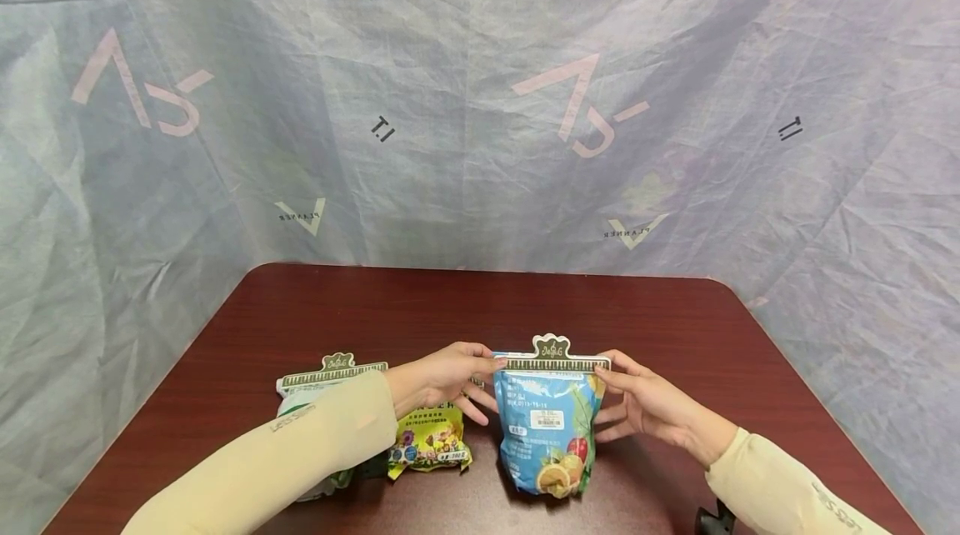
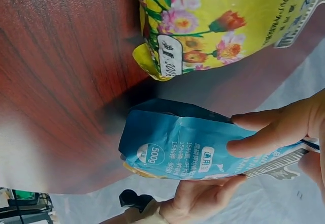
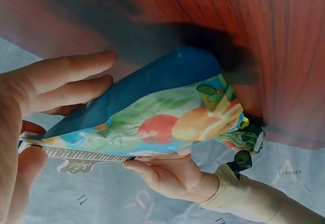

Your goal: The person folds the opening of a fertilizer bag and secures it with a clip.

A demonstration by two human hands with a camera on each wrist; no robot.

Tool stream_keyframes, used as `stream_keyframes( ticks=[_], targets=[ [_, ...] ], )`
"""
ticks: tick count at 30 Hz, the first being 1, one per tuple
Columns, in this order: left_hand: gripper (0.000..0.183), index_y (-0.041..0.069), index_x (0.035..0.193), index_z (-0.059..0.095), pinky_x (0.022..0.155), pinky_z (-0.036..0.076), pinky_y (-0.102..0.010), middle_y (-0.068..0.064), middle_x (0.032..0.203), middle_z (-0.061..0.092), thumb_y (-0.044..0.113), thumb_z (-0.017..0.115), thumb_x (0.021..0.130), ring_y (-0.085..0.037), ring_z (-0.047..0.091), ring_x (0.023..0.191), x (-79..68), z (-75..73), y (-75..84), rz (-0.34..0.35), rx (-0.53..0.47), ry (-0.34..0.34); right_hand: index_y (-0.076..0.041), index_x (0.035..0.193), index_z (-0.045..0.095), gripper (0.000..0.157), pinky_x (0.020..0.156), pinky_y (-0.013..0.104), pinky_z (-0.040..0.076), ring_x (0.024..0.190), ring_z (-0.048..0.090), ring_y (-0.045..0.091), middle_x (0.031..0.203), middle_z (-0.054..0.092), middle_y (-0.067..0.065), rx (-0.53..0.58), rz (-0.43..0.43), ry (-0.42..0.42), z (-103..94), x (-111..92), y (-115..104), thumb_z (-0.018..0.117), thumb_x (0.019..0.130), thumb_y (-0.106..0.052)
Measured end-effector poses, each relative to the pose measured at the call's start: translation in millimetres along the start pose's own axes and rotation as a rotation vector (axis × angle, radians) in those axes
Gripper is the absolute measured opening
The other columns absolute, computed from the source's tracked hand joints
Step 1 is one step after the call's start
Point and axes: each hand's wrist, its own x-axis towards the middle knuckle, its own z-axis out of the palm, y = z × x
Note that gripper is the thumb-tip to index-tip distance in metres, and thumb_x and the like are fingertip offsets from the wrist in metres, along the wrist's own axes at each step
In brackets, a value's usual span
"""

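Note:
A blue bag [image 1: 547,435] printed with fruit and vegetables hangs upright between the hands, its top closed by a long green-and-white bag clip [image 1: 555,362]. At one end of the clip, my left hand [image 1: 450,379] pinches the bag's top corner, thumb on the clip. The opposite corner is pinched by my right hand [image 1: 651,406], its other fingers along the bag's side. In the left wrist view, the blue bag [image 2: 167,145] shows a 500g mark. Whether its bottom touches the table cannot be told.
Left of the blue bag, a yellow flower-printed bag [image 1: 431,435] lies partly behind the left hand. Farther left, another clipped bag [image 1: 300,396] is mostly hidden by the left sleeve. The dark red table [image 1: 480,302] ends at a grey cloth backdrop [image 1: 465,185].

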Motion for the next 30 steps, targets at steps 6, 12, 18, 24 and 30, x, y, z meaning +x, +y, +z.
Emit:
stream_keyframes(
  ticks=[6,12,18,24,30],
  targets=[
    [0.034,0.002,0.111,0.044,0.065,0.052,-0.049,-0.022,0.111,0.056,0.030,0.053,0.094,-0.039,0.063,0.088,5.3,0.7,-4.6,-0.031,-0.022,0.014,-0.025,0.111,0.044,0.015,0.079,0.062,0.042,0.096,0.058,0.045,0.109,0.061,0.008,0.011,0.042,0.010,-4.2,3.1,2.4,0.040,0.098,-0.032],
    [0.050,0.000,0.128,0.037,0.066,0.051,-0.049,-0.028,0.118,0.052,0.033,0.051,0.094,-0.041,0.062,0.090,10.3,0.5,-9.1,-0.056,-0.062,0.030,-0.026,0.113,0.040,0.017,0.079,0.063,0.041,0.101,0.055,0.047,0.110,0.060,0.008,0.005,0.067,0.011,-7.3,4.6,4.9,0.038,0.099,-0.035],
    [0.068,-0.001,0.139,0.025,0.070,0.050,-0.053,-0.028,0.120,0.050,0.046,0.042,0.094,-0.042,0.060,0.093,12.2,1.0,-10.5,-0.091,-0.106,0.022,-0.022,0.116,0.034,0.024,0.080,0.062,0.042,0.096,0.058,0.043,0.109,0.059,0.011,0.015,0.103,0.036,-11.4,10.2,7.7,0.037,0.098,-0.038],
    [0.071,-0.002,0.137,0.024,0.072,0.048,-0.056,-0.027,0.121,0.050,0.053,0.036,0.094,-0.046,0.058,0.095,13.3,0.8,-11.7,-0.107,-0.156,0.030,-0.014,0.137,0.012,0.057,0.082,0.062,0.041,0.103,0.052,0.048,0.118,0.050,0.018,0.048,0.164,0.090,-16.1,16.1,9.5,0.033,0.096,-0.047],
    [0.073,-0.003,0.139,0.021,0.072,0.047,-0.059,-0.033,0.129,0.041,0.053,0.036,0.094,-0.049,0.055,0.097,14.6,1.2,-13.2,-0.111,-0.181,0.040,-0.011,0.141,-0.003,0.071,0.083,0.063,0.039,0.104,0.051,0.050,0.124,0.047,0.018,0.073,0.185,0.083,-20.7,20.4,9.4,0.028,0.094,-0.054]
  ],
)
